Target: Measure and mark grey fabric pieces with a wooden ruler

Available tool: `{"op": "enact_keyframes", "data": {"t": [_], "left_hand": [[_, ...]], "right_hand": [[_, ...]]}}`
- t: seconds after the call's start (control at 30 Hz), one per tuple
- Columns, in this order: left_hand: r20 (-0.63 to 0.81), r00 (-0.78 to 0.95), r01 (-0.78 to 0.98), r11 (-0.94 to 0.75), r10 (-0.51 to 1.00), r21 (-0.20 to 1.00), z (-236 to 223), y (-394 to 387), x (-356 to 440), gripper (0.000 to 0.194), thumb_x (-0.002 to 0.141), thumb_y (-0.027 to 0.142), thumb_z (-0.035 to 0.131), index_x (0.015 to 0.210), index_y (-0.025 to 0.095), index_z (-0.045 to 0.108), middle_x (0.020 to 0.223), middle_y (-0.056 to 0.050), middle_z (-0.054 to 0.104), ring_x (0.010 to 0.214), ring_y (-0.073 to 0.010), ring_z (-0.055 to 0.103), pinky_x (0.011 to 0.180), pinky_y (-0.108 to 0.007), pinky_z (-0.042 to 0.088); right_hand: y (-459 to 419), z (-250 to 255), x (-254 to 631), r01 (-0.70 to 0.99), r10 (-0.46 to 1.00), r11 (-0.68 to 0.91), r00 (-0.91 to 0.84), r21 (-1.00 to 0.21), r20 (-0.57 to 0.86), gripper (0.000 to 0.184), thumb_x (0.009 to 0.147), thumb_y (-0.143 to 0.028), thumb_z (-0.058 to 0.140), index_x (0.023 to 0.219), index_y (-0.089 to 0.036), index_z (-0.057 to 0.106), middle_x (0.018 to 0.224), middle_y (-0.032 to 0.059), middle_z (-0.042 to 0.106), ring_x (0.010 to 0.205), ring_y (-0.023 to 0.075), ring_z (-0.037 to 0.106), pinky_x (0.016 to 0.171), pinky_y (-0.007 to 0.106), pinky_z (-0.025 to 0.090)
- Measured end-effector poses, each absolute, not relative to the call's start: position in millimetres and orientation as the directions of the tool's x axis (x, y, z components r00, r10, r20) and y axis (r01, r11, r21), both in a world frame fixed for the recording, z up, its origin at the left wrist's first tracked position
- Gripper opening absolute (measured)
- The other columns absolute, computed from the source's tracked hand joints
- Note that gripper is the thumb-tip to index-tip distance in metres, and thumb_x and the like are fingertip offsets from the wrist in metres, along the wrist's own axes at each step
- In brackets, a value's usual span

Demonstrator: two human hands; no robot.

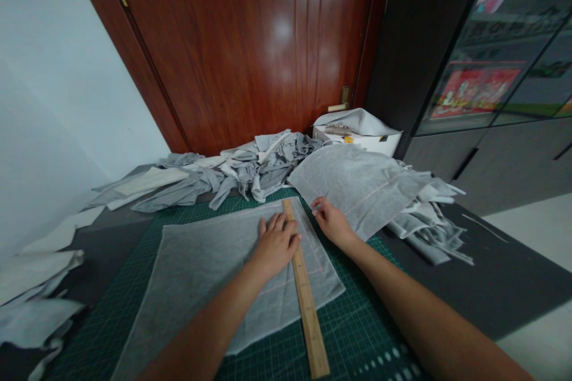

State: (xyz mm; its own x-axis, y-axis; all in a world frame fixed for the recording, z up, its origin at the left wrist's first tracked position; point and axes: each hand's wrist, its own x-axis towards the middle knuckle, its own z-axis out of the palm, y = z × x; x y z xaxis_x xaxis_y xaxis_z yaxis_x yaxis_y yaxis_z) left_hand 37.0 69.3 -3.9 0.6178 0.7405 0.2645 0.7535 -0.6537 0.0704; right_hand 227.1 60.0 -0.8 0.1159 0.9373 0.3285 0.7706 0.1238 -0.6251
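Note:
A thin grey sheet of fabric lies flat on a green cutting mat. A wooden ruler runs along the sheet's right side, from far to near. My left hand lies flat on the fabric with its fingers spread, pressing against the ruler's upper part. My right hand rests just right of the ruler's far end, fingers bent down onto the fabric's edge; whether it pinches anything is hidden.
A stack of similar grey sheets lies to the right. Crumpled grey scraps pile up at the back by a wooden door. A white box stands beyond them. More scraps lie at left.

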Motion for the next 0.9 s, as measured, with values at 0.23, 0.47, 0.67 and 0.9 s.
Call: {"op": "enact_keyframes", "data": {"t": [0.23, 0.47, 0.67, 0.9], "left_hand": [[0.288, 0.591, 0.764, -0.637, 0.753, 0.098, -2.7, 69.1, 37.3, 0.029, 0.093, 0.031, 0.045, 0.119, 0.023, 0.054, 0.138, -0.013, 0.048, 0.132, -0.0309, 0.035, 0.106, -0.060, 0.023], [0.318, 0.663, 0.665, -0.728, 0.678, 0.165, -1.5, 70.6, 35.1, 0.029, 0.091, 0.023, 0.045, 0.119, 0.021, 0.055, 0.139, -0.009, 0.048, 0.134, -0.0245, 0.035, 0.111, -0.055, 0.019], [0.293, 0.712, 0.602, -0.769, 0.639, 0.215, -2.7, 72.2, 33.5, 0.033, 0.092, 0.022, 0.044, 0.123, 0.023, 0.055, 0.135, -0.006, 0.054, 0.130, -0.0209, 0.042, 0.113, -0.051, 0.017], [0.257, 0.747, 0.577, -0.790, 0.612, 0.205, -3.3, 71.1, 33.3, 0.036, 0.093, 0.023, 0.042, 0.127, 0.027, 0.052, 0.139, -0.004, 0.050, 0.134, -0.0236, 0.035, 0.111, -0.059, 0.012]], "right_hand": [[55.4, 0.5, 223.5, 0.900, 0.957, 0.080, 0.050, -0.427, 0.286, 0.029, 0.085, -0.010, 0.040, 0.089, -0.015, 0.068, 0.088, 0.0098, 0.063, 0.078, 0.0166, 0.059, 0.076, 0.025, 0.042], [56.4, 1.8, 222.3, 0.754, 0.942, 0.265, -0.071, -0.601, 0.327, 0.024, 0.080, -0.007, 0.046, 0.091, -0.016, 0.065, 0.084, 0.0054, 0.065, 0.081, 0.0156, 0.060, 0.079, 0.025, 0.044], [57.5, 0.5, 224.7, 0.518, 0.986, 0.165, -0.105, -0.839, 0.128, 0.008, 0.080, -0.016, 0.053, 0.086, -0.016, 0.059, 0.066, -0.0021, 0.058, 0.055, 0.0106, 0.053, 0.055, 0.022, 0.040], [61.1, -2.9, 232.0, 0.473, 0.993, 0.101, -0.106, -0.875, 0.057, 0.006, 0.076, -0.015, 0.055, 0.080, -0.016, 0.059, 0.058, -0.0042, 0.053, 0.051, 0.0097, 0.050, 0.049, 0.021, 0.036]]}}
